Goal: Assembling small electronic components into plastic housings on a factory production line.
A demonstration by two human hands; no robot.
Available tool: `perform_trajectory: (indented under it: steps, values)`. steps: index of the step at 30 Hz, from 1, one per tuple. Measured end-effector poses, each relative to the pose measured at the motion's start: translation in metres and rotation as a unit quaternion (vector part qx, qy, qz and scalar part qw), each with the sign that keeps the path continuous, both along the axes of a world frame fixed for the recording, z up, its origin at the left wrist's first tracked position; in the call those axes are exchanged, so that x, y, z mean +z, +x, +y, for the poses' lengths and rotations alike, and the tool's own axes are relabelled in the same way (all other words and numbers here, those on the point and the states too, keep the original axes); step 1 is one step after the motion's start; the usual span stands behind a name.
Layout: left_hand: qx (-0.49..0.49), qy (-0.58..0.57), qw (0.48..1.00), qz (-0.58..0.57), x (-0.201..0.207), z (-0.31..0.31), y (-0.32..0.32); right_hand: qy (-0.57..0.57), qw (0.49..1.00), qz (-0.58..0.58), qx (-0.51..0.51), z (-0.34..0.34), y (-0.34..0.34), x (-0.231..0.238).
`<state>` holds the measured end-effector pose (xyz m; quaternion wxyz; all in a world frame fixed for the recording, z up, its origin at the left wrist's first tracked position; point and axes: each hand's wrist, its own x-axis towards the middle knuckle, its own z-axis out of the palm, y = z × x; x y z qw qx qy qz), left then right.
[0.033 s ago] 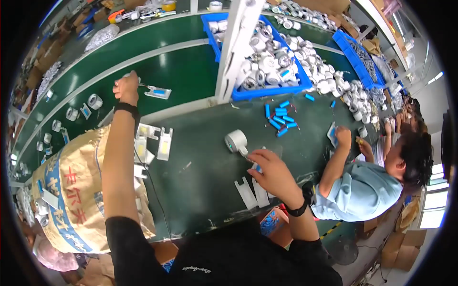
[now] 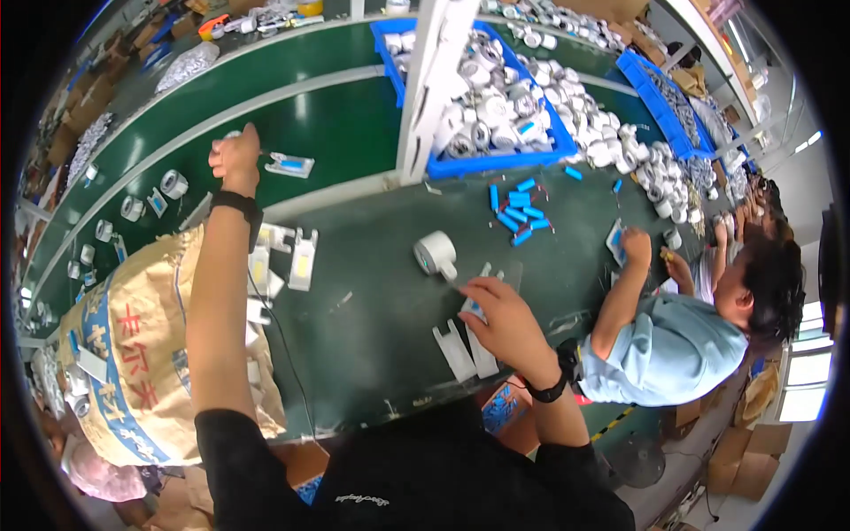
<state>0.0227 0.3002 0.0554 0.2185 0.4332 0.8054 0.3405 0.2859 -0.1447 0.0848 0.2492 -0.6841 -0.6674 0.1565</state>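
Over the green conveyor, my left hand (image 2: 235, 159) is closed around a white housing (image 2: 233, 134), mostly hidden by the fingers. Thin wires lead from there to a flat white plate with a blue cell (image 2: 290, 165) lying on the belt. On the worktable, my right hand (image 2: 503, 323) pinches a white plate with a blue cell (image 2: 474, 307), partly covered by the fingers. Just left of its fingertips rests a round white lamp head (image 2: 436, 254) with a short arm. Two pale forked plates (image 2: 456, 352) lie beneath that hand.
Blue cells (image 2: 521, 212) with wires lie beyond my right hand. A blue crate (image 2: 505, 168) heaped with white heads stands behind a metal post (image 2: 429, 88). A paper sack (image 2: 133, 354) sits under my left arm. At right, a co-worker in a light blue shirt (image 2: 668, 350) handles parts.
The whole view has shifted slightly. Both hands keep nearly the same places and grips.
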Motion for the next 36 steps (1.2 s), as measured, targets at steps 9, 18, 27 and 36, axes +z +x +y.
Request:
perform_trajectory:
  steps: [9, 18, 27, 36]
  values:
    - [-0.38, -0.037, 0.9, -0.209, 0.007, -0.278, 0.076, -0.014, 0.995, -0.023, -0.101, 0.056, -0.021, -0.062]
    - [-0.298, 0.017, 0.725, -0.621, -0.016, -0.31, 0.082, -0.035, 0.891, 0.452, -0.015, 0.102, -0.046, -0.048]
    - [-0.219, 0.111, 0.721, -0.648, 0.036, -0.283, 0.05, 0.137, 0.927, 0.348, 0.02, 0.096, -0.105, -0.025]
    - [-0.258, 0.126, 0.729, -0.622, 0.053, -0.257, 0.043, 0.239, 0.898, 0.369, -0.016, 0.119, -0.116, -0.026]
